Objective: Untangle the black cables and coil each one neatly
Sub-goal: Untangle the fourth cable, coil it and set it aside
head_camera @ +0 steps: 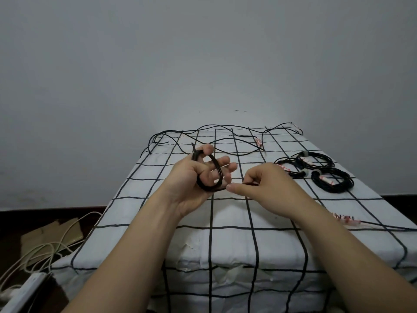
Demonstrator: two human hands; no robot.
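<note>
My left hand (198, 177) is raised over the table, with a small coil of black cable (208, 187) looped around its thumb and fingers. Just to the right, my right hand (266, 184) pinches the free strand of that same cable between thumb and forefinger, close to the coil. Loose black cables (225, 141) snake across the far part of the table. Three finished coils (316, 168) with white labels lie at the right. Another black cable with a red-and-white tag (347, 220) runs off the right edge.
The table is draped in a white cloth with a black grid (225, 240) and stands against a plain grey wall. On the dark floor at the left lie white cords (45, 249), cardboard (52, 233) and a white power strip (29, 288).
</note>
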